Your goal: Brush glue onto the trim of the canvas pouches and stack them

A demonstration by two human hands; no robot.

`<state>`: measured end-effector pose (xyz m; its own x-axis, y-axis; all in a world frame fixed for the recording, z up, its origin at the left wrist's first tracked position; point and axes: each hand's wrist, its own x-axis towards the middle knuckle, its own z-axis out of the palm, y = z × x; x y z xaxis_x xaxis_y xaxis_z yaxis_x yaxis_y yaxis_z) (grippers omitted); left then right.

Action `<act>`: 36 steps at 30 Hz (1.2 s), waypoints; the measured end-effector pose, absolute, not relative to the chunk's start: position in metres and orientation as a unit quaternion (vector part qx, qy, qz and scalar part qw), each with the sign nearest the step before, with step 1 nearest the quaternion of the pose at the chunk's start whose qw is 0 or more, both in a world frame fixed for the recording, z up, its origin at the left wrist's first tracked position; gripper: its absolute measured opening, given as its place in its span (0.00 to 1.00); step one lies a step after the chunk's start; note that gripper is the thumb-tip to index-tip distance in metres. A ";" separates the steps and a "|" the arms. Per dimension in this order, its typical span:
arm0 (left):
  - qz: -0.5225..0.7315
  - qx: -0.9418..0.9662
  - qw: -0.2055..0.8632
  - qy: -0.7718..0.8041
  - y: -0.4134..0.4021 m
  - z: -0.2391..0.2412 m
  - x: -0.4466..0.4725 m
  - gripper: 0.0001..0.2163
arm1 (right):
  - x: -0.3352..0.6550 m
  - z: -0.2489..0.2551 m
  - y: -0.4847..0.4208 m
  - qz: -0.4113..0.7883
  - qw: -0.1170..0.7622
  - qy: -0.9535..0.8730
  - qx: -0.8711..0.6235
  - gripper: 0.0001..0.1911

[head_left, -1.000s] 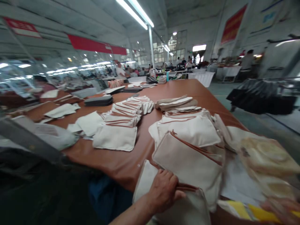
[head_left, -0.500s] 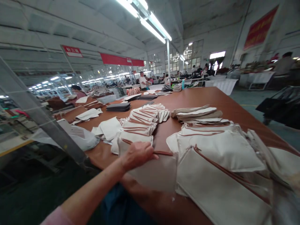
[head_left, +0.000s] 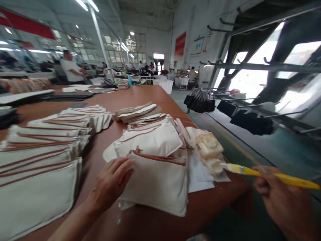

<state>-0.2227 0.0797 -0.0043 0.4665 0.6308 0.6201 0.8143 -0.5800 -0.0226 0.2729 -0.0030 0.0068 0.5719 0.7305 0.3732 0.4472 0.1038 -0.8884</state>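
Observation:
In my right hand [head_left: 281, 194], at the right, is a paintbrush [head_left: 250, 171] with a yellow handle. Its bristles touch or nearly touch a small crusted, cream-coloured container [head_left: 208, 150] at the table's right edge; what is inside is hard to see. My left hand [head_left: 112, 180] is open beside the top left corner of a cream fabric pouch [head_left: 155, 184] with a brown-trimmed edge. Whether the fingertips touch that pouch, I cannot tell. More pouches [head_left: 152, 140] are piled behind it. On the left, a row of similar pouches [head_left: 37, 197] overlaps along the table.
The brown-covered table [head_left: 140, 97] stretches away ahead. White paper [head_left: 200, 177] lies under the container. Folded beige pieces [head_left: 140, 112] sit behind the pile. Racks with dark hanging pieces [head_left: 200, 100] stand beyond the right edge. A person [head_left: 71, 68] is at the far left.
The view has swung right. My left hand has let go of a pouch, which lies at the front of the left row, and moved to the right-hand pile. My right hand and the paintbrush have appeared.

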 end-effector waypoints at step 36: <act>-0.070 -0.860 -0.015 -0.506 0.099 -0.016 -0.026 0.05 | 0.298 -0.051 0.006 0.150 0.570 -0.562 -0.581 0.12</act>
<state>-0.0257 0.0987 -0.0164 0.4782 0.8719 0.1052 0.8679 -0.4875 0.0956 0.2977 0.0065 -0.0509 0.3242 0.8234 0.4657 0.4816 0.2800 -0.8305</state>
